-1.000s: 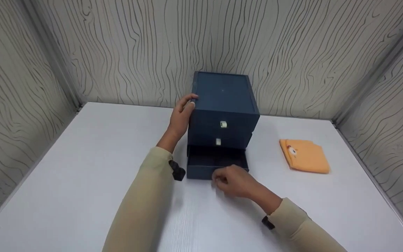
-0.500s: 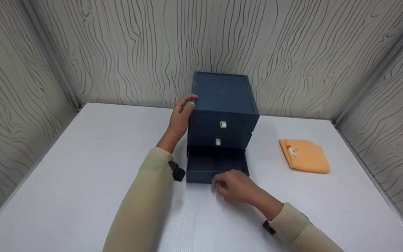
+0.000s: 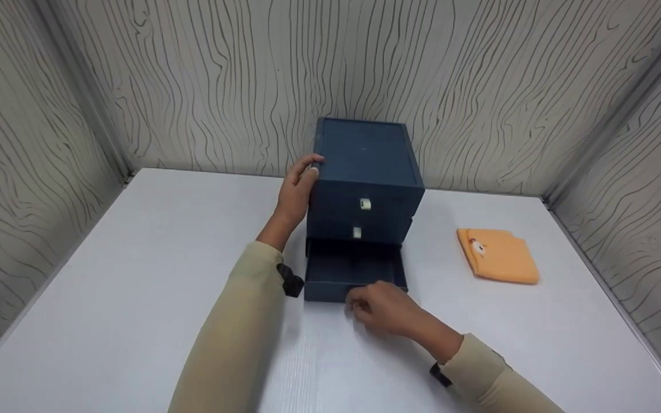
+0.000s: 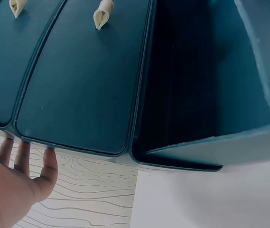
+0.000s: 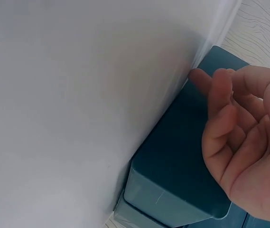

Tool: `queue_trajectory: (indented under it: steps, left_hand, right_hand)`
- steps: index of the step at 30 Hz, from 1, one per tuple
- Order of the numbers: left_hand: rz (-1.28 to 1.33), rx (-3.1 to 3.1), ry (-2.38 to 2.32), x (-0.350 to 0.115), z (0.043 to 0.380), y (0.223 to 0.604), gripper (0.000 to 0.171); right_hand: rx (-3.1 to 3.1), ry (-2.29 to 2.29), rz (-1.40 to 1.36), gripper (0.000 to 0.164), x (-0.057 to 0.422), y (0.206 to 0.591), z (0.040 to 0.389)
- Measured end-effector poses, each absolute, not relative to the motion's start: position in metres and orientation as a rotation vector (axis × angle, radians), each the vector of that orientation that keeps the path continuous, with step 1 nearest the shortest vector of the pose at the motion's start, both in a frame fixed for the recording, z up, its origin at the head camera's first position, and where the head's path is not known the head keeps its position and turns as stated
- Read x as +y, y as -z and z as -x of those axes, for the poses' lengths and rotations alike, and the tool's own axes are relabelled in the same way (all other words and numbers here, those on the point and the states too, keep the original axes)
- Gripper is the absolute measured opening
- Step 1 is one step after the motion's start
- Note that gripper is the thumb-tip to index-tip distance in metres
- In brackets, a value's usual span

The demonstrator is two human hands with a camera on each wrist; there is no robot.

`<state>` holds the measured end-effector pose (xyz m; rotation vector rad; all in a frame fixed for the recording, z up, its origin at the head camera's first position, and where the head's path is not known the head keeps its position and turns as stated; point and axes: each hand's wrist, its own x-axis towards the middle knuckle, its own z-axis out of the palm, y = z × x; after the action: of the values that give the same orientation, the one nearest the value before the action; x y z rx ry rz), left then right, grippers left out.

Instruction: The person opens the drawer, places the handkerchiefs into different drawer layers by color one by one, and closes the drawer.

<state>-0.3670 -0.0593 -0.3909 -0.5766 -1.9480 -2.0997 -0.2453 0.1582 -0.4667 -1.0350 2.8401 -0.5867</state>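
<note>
A dark blue drawer cabinet (image 3: 365, 152) stands against the back wall, its upper two drawer fronts closed, each with a pale loop tab. Its bottom drawer (image 3: 326, 291) is pulled out and nothing shows inside. My left hand (image 3: 295, 198) rests on the cabinet's left side near the top edge; in the left wrist view its fingertips (image 4: 50, 156) press that side. At the front of the bottom drawer, my right hand (image 3: 387, 310) has curled fingers and seems to pinch the drawer's pull tab, mostly hidden by the fingers in the right wrist view.
A folded orange cloth (image 3: 502, 257) with a small white patch lies on the white table (image 3: 152, 275), right of the cabinet. Wood-patterned panels (image 3: 204, 86) enclose the back and both sides.
The bottom drawer has slid farther out toward me along with my right hand, mostly in the first half second. My left hand has stayed in place on the cabinet.
</note>
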Motion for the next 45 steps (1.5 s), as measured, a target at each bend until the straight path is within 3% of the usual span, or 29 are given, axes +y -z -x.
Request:
queue_trajectory:
  steps: [19, 45]
  left_hand:
    - [0.612, -2.004, 2.106, -0.062, 0.368, 0.391, 0.039]
    - [0.572, -1.952, 2.113, -0.059, 0.367, 0.392, 0.034]
  right_hand:
    - [2.78, 0.632, 1.047, 0.018, 0.162, 0.464, 0.235]
    - [2.7, 0.681, 0.996, 0.021, 0.162, 0.461, 0.216]
